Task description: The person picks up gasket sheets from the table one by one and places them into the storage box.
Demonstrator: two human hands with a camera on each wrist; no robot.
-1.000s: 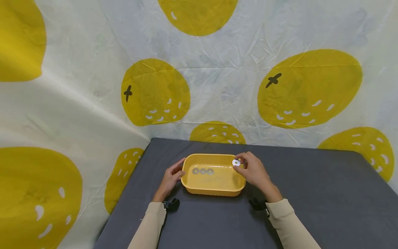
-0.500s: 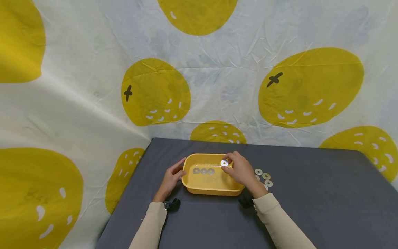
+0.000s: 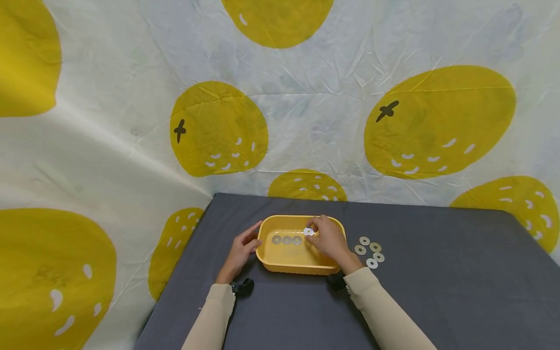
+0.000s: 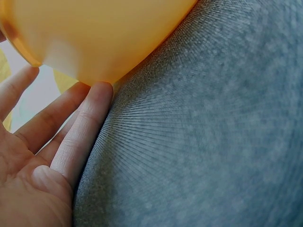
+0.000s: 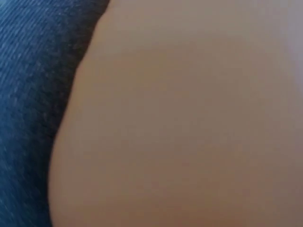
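Note:
A yellow rectangular tray (image 3: 302, 268) stands on the dark cloth. Its left end is held by my left hand (image 3: 238, 252), thumb over the rim and fingers against the outer wall. The left wrist view shows these long fingers (image 4: 78, 132) touching the tray wall (image 4: 104, 38). Over the inside of the tray, my right hand (image 3: 330, 239) pinches a silver washer (image 3: 308, 232) between thumb and fingertips. Three flat washers (image 3: 287, 240) lie in a row inside, left of the held one. Only blurred skin of the right hand (image 5: 175, 123) fills its wrist view.
Several loose washers (image 3: 372, 263) lie on the grey cloth (image 3: 437, 272) right of the tray, some silver and some more golden. Behind the table hangs a white curtain (image 3: 306, 116) with yellow fruit prints. Each wrist wears a black strapped device (image 3: 243, 288).
My right hand has moved left over the tray with the pinched washer, uncovering the loose washers on the cloth. The left hand and tray have stayed nearly in place.

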